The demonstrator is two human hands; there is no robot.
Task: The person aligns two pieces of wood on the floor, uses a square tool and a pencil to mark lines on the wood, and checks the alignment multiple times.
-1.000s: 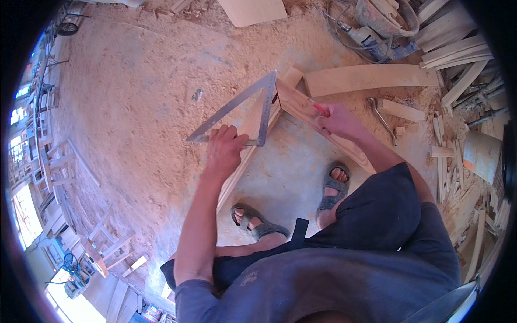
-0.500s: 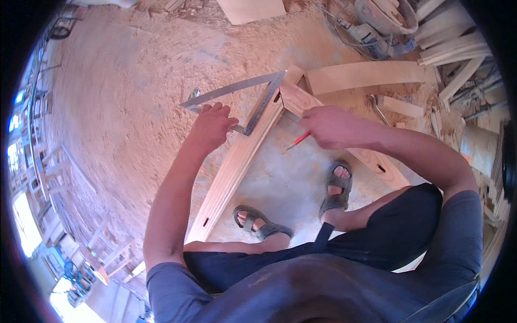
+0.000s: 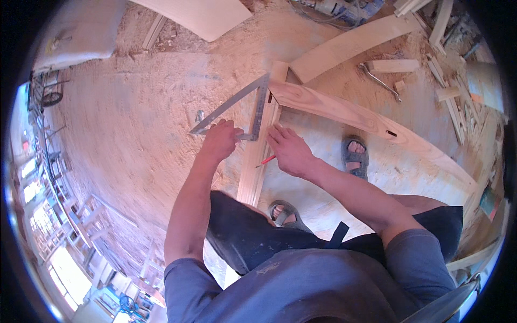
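Observation:
My left hand (image 3: 221,141) is closed on the lower corner side of a metal triangle square (image 3: 232,102). One edge of the square lies along a long wooden beam (image 3: 252,177), close to where the beam meets a second piece. My right hand (image 3: 291,152) is closed around a red pencil (image 3: 267,160), its tip pointing down and left over the beam. The fingers of that hand rest at the beam's right edge. The second piece, a wooden board (image 3: 344,111) with a dark slot in it, runs from the joint off to the right.
A wide curved plank (image 3: 353,47) lies beyond the joint. Further right are a metal bar tool (image 3: 383,84), a short wood block (image 3: 396,65) and several offcuts. A power tool (image 3: 328,6) sits at the far edge. My sandalled feet stand between the two pieces.
My right hand has moved left with the pencil, from the right-hand board to the beam beside the square. My view has swung, and my left hand still grips the square.

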